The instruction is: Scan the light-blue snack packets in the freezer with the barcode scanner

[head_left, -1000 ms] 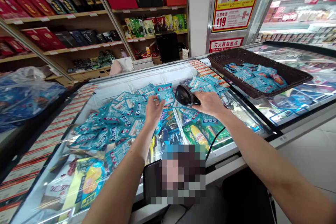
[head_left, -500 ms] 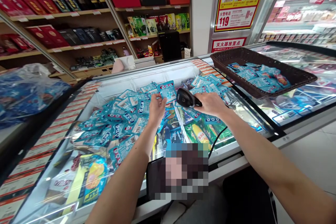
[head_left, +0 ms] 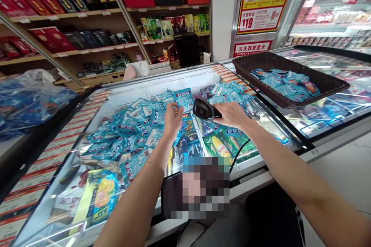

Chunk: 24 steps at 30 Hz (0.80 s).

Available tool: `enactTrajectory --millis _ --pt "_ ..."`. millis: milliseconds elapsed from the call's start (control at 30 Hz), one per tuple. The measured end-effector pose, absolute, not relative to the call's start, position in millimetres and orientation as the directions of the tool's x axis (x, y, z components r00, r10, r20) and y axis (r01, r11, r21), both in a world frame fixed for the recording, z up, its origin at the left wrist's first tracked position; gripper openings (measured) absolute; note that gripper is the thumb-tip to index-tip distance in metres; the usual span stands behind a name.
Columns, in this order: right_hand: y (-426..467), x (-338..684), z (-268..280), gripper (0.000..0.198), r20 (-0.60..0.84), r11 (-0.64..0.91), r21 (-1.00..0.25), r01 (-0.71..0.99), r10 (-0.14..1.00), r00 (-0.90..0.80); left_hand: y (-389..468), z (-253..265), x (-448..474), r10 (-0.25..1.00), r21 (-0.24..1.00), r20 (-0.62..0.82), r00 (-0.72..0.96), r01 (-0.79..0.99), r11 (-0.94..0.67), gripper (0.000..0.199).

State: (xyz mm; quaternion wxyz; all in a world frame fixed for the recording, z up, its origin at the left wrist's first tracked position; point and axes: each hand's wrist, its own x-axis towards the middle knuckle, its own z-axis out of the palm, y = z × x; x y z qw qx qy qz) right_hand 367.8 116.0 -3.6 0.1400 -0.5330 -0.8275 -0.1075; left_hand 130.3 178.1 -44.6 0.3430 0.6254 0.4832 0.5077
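Between the fingers of my left hand point(head_left: 173, 119) is a small blue snack packet point(head_left: 183, 99), its printed back with a barcode turned up. My right hand point(head_left: 232, 115) is wrapped round the handle of a black barcode scanner point(head_left: 204, 108). The scanner's head is just right of the packet and points toward it. Many more blue packets point(head_left: 133, 123) lie loose in a heap to the left, on the glass top of a chest freezer point(head_left: 188, 79). A black cable point(head_left: 239, 150) hangs below my right forearm.
A brown woven basket point(head_left: 327, 77) with blue packets stands at right. Plastic-wrapped goods point(head_left: 31, 100) sit at left. A dark screen point(head_left: 171, 197), partly pixelated, is at the freezer's near edge. Shelves point(head_left: 171, 7) with bottles, boxes and bags rise behind.
The scanner has shifted very slightly left toward the packet. Both hands keep their holds, and the rest looks the same.
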Motion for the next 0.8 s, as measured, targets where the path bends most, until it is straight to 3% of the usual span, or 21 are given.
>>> enactTrajectory --millis 333,500,667,800 --pt "115 368 -2 0.032 0.335 0.416 0.029 0.909 0.853 -0.401 175 -39 134 0.953 0.919 0.301 -0.015 0.27 -0.286 0.024" --pt "116 370 -2 0.034 0.37 0.333 0.035 0.942 0.872 -0.321 174 -38 133 0.939 0.905 0.335 -0.081 0.304 -0.297 0.024" --pt "119 375 -2 0.035 0.402 0.203 0.008 0.979 0.896 -0.189 176 -31 117 0.866 0.774 0.457 -0.202 0.57 -0.276 0.029" --pt "120 378 -2 0.036 0.452 0.137 0.003 0.991 0.883 -0.123 177 -26 105 0.807 0.603 0.56 -0.187 0.761 -0.241 0.036"
